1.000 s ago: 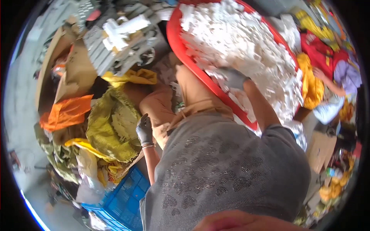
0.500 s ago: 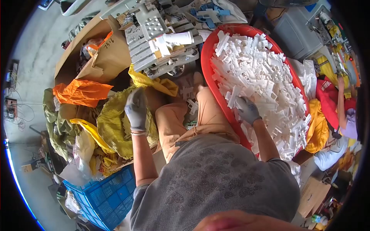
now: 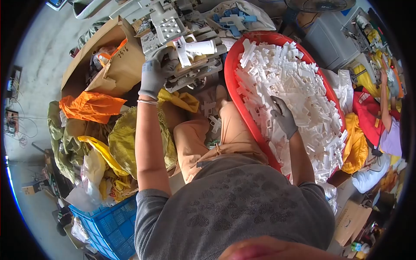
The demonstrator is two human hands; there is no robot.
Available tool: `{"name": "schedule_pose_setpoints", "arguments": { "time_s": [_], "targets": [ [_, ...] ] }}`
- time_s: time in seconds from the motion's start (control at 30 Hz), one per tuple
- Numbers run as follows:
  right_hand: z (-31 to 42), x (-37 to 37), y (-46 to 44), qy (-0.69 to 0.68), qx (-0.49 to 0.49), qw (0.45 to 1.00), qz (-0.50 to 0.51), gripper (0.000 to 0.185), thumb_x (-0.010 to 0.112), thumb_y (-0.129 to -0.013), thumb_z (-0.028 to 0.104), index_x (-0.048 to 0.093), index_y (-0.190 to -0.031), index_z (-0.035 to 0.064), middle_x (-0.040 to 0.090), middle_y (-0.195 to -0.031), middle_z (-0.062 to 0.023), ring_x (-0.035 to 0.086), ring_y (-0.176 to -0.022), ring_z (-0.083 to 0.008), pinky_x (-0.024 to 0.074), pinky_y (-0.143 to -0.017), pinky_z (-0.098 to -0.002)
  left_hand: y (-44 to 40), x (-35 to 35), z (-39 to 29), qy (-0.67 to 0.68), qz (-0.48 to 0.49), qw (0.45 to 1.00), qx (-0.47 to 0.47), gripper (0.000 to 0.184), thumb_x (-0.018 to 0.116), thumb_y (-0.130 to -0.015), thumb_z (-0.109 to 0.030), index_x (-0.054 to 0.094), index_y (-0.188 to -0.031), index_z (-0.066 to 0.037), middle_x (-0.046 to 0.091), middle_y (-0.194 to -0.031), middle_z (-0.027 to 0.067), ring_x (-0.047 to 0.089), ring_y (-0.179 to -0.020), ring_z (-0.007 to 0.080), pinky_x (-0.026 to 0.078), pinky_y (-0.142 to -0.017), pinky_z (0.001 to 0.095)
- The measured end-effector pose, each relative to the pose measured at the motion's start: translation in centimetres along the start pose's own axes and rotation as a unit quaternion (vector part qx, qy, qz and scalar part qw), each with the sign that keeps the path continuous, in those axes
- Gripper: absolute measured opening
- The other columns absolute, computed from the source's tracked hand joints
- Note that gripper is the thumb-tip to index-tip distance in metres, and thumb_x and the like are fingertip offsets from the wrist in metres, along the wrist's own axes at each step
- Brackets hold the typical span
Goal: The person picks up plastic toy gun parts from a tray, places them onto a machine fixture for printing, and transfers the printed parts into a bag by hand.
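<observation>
Grey floor (image 3: pixel 37 99) runs along the left of a cluttered workroom; a cardboard box (image 3: pixel 123 65), an orange bag (image 3: pixel 91 106), a yellow-green woven sack (image 3: pixel 123 138) and a blue plastic crate (image 3: pixel 108 229) crowd that side. On the metal machine fixture (image 3: pixel 167 28) ahead lies a white pistol-shaped piece (image 3: pixel 203 47). The gloved left hand (image 3: pixel 153 74) is at the fixture's near left, just beside that piece; whether its fingers grip anything, I cannot tell. The gloved right hand (image 3: pixel 285 119), fingers parted, is over white plastic parts (image 3: pixel 299 95) heaped in a red tub (image 3: pixel 231 73).
</observation>
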State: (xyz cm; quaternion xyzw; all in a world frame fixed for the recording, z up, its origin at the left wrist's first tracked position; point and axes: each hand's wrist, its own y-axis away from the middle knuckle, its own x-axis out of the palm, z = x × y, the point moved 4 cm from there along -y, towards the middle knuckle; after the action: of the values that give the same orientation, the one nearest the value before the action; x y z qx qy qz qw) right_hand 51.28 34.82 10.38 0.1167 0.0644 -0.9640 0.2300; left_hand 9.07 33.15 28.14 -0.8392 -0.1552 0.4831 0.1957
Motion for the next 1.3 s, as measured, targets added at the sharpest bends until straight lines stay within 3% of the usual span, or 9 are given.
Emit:
{"name": "schedule_pose_setpoints", "arguments": {
  "time_s": [0.17, 0.27, 0.43, 0.57, 0.8, 0.93, 1.0, 1.23, 1.3],
  "targets": [
    [2.3, 0.1, -3.6, -0.085, 0.005, 0.996, -0.041, 0.046, 0.053, -0.087, -0.001, 0.043, -0.132, 0.0019, 0.045, -0.136, -0.0074, 0.041, -0.126, -0.0152, 0.0321, -0.103, -0.0276, 0.7, -0.1, -0.2, 0.107, -0.045, 0.99, -0.075, 0.034, 0.07, -0.08, -0.014, 0.061, -0.11, -0.002, 0.068, -0.099, 0.0089, 0.064, -0.087, 0.0126, 0.051, -0.077, 0.0269],
    [7.9, 1.6, -7.6, -0.053, -0.102, 0.992, -0.045, 0.048, 0.054, -0.085, -0.002, 0.044, -0.131, 0.0013, 0.047, -0.134, -0.0087, 0.044, -0.124, -0.0164, 0.0338, -0.103, -0.0287, 3.5, -1.7, -0.8, 0.027, -0.156, 0.987, -0.033, 0.032, 0.071, -0.078, -0.015, 0.064, -0.107, -0.005, 0.067, -0.098, 0.0124, 0.066, -0.087, 0.0223, 0.05, -0.077, 0.0311],
    [17.5, 7.0, -13.6, 0.083, -0.292, 0.952, 0.041, 0.045, 0.057, -0.082, 0.001, 0.052, -0.126, 0.0074, 0.054, -0.126, -0.0092, 0.05, -0.12, -0.0222, 0.0377, -0.102, -0.0317, 15.6, -3.9, 2.7, 0.042, -0.262, 0.95, -0.165, 0.032, 0.069, -0.08, -0.006, 0.061, -0.111, -0.002, 0.065, -0.113, 0.0086, 0.063, -0.094, 0.0168, 0.051, -0.083, 0.0278],
    [19.0, 11.2, -18.2, 0.217, -0.383, 0.897, 0.052, 0.044, 0.059, -0.081, 0.006, 0.055, -0.124, 0.0112, 0.053, -0.129, -0.0103, 0.049, -0.12, -0.0282, 0.0385, -0.103, -0.036, 25.6, -6.0, 5.7, -0.034, -0.264, 0.887, -0.376, 0.034, 0.063, -0.088, -0.032, 0.065, -0.112, -0.008, 0.069, -0.104, 0.008, 0.067, -0.089, 0.0181, 0.054, -0.08, 0.0303],
    [19.7, 11.9, -19.9, 0.378, -0.472, 0.791, 0.096, 0.048, 0.06, -0.083, 0.016, 0.052, -0.129, 0.02, 0.049, -0.133, -0.0085, 0.047, -0.122, -0.0265, 0.037, -0.104, -0.036, 36.4, -4.0, 12.3, 0.071, -0.248, 0.842, -0.474, 0.038, 0.062, -0.089, -0.026, 0.059, -0.121, -0.005, 0.064, -0.114, 0.0109, 0.062, -0.101, 0.0198, 0.051, -0.087, 0.0312],
    [19.4, 6.8, -14.9, 0.273, -0.423, 0.864, 0.014, 0.038, 0.055, -0.092, 0.017, 0.049, -0.128, 0.0076, 0.058, -0.117, -0.0123, 0.061, -0.098, -0.0282, 0.0477, -0.084, -0.0337, 38.1, -1.1, 14.3, -0.08, -0.161, 0.828, -0.531, 0.036, 0.06, -0.09, -0.02, 0.058, -0.121, -0.002, 0.062, -0.118, 0.0121, 0.062, -0.098, 0.0235, 0.05, -0.084, 0.0322],
    [13.4, 4.1, -13.3, 0.212, -0.174, 0.957, 0.1, 0.042, 0.056, -0.088, 0.018, 0.05, -0.129, 0.0104, 0.053, -0.128, -0.0141, 0.052, -0.116, -0.0311, 0.0406, -0.099, -0.0364, 37.8, 0.9, 14.6, 0.026, -0.114, 0.872, -0.475, 0.034, 0.059, -0.09, -0.02, 0.059, -0.118, 0.0, 0.062, -0.117, 0.0133, 0.062, -0.1, 0.0234, 0.05, -0.085, 0.0327],
    [-3.4, 0.4, -1.6, 0.527, 0.161, 0.817, 0.171, 0.044, 0.051, -0.088, 0.036, 0.05, -0.128, 0.0165, 0.054, -0.123, -0.0124, 0.056, -0.109, -0.0302, 0.0462, -0.09, -0.0417, 34.3, 7.3, 11.5, 0.131, -0.003, 0.878, -0.46, 0.03, 0.056, -0.091, -0.017, 0.062, -0.112, 0.004, 0.067, -0.108, 0.0129, 0.064, -0.095, 0.022, 0.05, -0.085, 0.0316],
    [-3.5, -0.4, -0.1, 0.509, 0.169, 0.844, 0.0, 0.047, 0.049, -0.089, 0.039, 0.045, -0.131, 0.0168, 0.052, -0.126, -0.0112, 0.056, -0.109, -0.0294, 0.0457, -0.091, -0.0417, 33.6, 8.0, 11.2, 0.104, 0.01, 0.9, -0.423, 0.03, 0.057, -0.091, -0.019, 0.063, -0.11, 0.003, 0.067, -0.107, 0.0126, 0.064, -0.095, 0.0212, 0.05, -0.084, 0.0315]
  ]
}}
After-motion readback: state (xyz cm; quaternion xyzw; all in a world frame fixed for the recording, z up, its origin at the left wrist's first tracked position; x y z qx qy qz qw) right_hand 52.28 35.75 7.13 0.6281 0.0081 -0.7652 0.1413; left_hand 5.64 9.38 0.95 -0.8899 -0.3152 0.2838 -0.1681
